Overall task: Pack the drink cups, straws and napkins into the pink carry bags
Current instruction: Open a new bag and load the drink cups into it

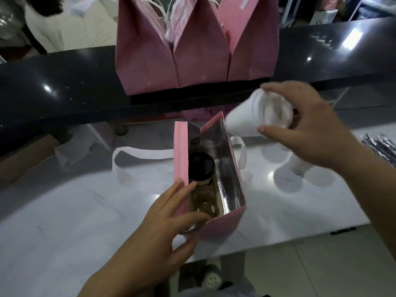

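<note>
An open pink carry bag (222, 221) with a silver foil lining stands on the white table. Inside it, at the far end, sits a cup with a black lid (201, 166). My left hand (162, 219) grips the bag's near left rim, fingers hooked inside the opening. My right hand (308, 127) holds a white drink cup (244, 118) by its clear-lidded top, tilted, in the air just above and right of the bag's far right corner. The cup is blurred by motion.
Three closed pink bags (147, 61) stand on the black counter (64, 82) behind. More white cups (300, 168) stand on the table to the right, under my right arm. Foil-wrapped straws (379, 146) lie at the right edge. White bag handles (128, 155) spread left.
</note>
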Available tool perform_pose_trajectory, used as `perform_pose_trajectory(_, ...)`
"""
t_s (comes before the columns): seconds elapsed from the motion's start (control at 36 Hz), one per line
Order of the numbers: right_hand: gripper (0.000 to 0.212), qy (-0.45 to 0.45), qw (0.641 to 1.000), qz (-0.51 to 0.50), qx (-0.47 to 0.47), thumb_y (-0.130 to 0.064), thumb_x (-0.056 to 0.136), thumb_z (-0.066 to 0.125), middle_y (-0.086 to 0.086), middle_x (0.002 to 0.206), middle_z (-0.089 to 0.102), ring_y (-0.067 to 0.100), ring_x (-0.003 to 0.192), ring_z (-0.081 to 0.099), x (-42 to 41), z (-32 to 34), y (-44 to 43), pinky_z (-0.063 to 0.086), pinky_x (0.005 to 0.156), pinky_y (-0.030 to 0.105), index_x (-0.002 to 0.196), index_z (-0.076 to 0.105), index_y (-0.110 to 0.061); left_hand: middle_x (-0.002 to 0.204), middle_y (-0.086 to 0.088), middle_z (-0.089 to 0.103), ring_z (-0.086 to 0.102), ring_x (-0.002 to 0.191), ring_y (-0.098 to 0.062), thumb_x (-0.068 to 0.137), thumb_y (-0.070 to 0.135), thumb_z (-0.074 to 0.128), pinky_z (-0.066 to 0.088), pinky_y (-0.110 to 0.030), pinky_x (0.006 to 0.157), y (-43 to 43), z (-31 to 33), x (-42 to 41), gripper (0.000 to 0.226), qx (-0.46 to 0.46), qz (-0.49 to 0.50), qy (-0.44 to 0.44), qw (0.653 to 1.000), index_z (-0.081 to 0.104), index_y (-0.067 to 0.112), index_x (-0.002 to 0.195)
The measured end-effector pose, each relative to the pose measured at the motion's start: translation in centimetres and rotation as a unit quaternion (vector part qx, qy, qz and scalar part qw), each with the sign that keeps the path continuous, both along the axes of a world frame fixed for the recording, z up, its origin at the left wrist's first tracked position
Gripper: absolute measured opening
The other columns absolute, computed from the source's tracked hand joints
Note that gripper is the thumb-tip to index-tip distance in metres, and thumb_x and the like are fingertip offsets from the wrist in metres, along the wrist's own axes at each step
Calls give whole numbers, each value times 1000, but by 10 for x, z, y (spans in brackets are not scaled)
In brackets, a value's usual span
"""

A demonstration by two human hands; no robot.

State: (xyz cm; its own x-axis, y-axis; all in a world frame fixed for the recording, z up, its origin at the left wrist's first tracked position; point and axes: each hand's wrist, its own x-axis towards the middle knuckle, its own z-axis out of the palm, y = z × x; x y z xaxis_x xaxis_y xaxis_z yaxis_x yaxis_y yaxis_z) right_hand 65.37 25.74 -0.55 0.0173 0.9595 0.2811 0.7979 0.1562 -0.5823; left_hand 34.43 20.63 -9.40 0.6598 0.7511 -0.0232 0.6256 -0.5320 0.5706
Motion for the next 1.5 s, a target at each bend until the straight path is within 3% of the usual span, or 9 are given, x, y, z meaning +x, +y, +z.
perform_pose_trajectory(0.11,70,1,981,159,-113,-46,73,74,-24,133,44,-2,120,48,-39,43,-12,44,98,26,137,46,-47,156,40,-10,-20,147,2,89,52,55,16,-41,123,-6,1,-2,38,-20,2,13,1000,50,61,125)
perform_pose_trajectory(0.19,68,-99,952,227,-177,-49,77,71,-29,134,41,-3,117,47,-65,39,-7,43,94,22,138,41,-53,157,38,-6,-21,147,2,88,51,54,12,-36,122,-9,-1,-6,43,-18,7,9,1000,45,65,127)
perform_pose_trajectory(0.28,67,-200,929,243,-194,-43,83,72,-20,138,39,5,113,48,-85,23,-2,46,91,24,140,38,-51,161,31,0,-16,150,-2,87,54,50,10,-34,120,-13,-8,-10,42,13,22,2,1000,45,68,126)
perform_pose_trajectory(0.39,67,-235,908,258,-233,-39,83,71,-19,135,41,4,102,49,-99,5,2,46,79,21,141,39,-49,159,34,0,-11,151,-4,85,56,48,12,-36,119,-17,-16,-14,43,20,56,-29,998,37,79,119)
perform_pose_trajectory(0.56,65,-365,861,278,-221,-37,77,72,-11,128,46,20,98,59,-124,-17,5,54,79,38,134,42,-47,162,29,-3,-20,149,-2,86,56,48,8,-40,123,-21,-16,-15,45,-14,56,-25,998,41,66,130)
perform_pose_trajectory(0.81,68,-357,859,254,-266,-36,75,77,-5,125,57,20,104,60,-141,-57,12,53,85,37,136,47,-39,163,25,-5,-24,146,2,88,48,53,7,-41,124,-19,-13,-22,38,-42,74,-23,996,57,58,125)
perform_pose_trajectory(0.97,56,-396,847,248,-253,-30,77,72,1,117,62,25,98,63,-145,-74,9,53,80,37,130,54,-31,164,22,-6,-27,145,3,92,45,57,4,-38,124,-21,-12,-23,38,-47,72,-10,996,54,59,128)
perform_pose_trajectory(1.22,64,-372,865,226,-249,-30,76,76,-1,119,53,24,101,58,-140,-87,12,52,81,37,134,49,-32,165,21,-4,-23,147,1,91,47,56,8,-41,124,-24,-12,-27,40,-37,60,-12,997,54,58,129)
perform_pose_trajectory(1.5,74,-352,865,235,-269,-31,72,82,-3,119,53,23,102,60,-137,-100,10,51,78,33,137,48,-32,164,21,-7,-27,143,7,93,41,59,-2,-26,121,-26,-5,-25,43,-40,28,-3,999,52,57,132)
